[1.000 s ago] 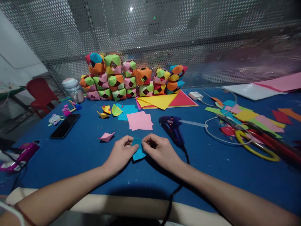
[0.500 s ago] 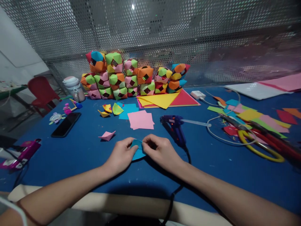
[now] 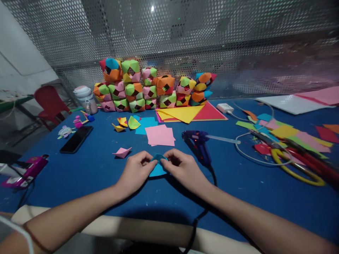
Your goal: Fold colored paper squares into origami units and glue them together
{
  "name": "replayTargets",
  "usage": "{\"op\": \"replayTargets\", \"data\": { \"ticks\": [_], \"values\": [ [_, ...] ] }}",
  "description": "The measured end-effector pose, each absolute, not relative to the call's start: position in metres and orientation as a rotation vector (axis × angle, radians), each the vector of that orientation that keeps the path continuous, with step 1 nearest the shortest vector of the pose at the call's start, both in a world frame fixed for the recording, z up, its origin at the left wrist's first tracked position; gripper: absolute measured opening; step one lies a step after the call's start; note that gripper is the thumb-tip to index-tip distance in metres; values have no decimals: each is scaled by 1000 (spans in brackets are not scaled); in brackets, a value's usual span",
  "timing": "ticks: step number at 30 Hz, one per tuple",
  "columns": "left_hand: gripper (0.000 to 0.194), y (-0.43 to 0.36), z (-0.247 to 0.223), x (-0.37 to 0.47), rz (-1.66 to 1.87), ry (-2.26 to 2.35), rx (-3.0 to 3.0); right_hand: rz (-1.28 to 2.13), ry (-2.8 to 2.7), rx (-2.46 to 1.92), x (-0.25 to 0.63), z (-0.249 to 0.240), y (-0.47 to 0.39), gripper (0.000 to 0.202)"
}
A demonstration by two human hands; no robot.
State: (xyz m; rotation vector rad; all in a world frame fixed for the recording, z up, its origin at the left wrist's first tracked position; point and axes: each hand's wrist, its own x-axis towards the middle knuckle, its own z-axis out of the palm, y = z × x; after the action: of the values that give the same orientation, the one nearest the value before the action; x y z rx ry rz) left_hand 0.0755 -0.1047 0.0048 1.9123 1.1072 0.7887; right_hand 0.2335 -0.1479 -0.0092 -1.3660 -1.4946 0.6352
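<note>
Over tbl (image 3: 97,173), L hand (image 3: 137,170) & R hand (image 3: 183,168) pinch blue paper (image 3: 158,170) (nr glue gun (image 3: 198,137)).

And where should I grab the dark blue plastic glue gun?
Best by its slanting handle, I'd say, from the near right side: the glue gun lies with its handle toward you and nozzle pointing left. Its red light glows, so the nozzle may be hot.
</note>
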Motion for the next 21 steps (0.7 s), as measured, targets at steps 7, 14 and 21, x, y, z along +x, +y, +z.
{"op": "replayTargets", "data": {
  "ticks": [7,14,21],
  "values": [
    [20,-103,5,74,733,1054,1930,559,-1567,-1366,232,-13,-148,16],
    [19,-100,1,74,698,1074,1970,561,-1630,-1332,233,-13,-147,12],
    [16,-101,-2,73,642,1034,1949,538,-1667,-1301,233,-10,-148,8]
  ]
}}
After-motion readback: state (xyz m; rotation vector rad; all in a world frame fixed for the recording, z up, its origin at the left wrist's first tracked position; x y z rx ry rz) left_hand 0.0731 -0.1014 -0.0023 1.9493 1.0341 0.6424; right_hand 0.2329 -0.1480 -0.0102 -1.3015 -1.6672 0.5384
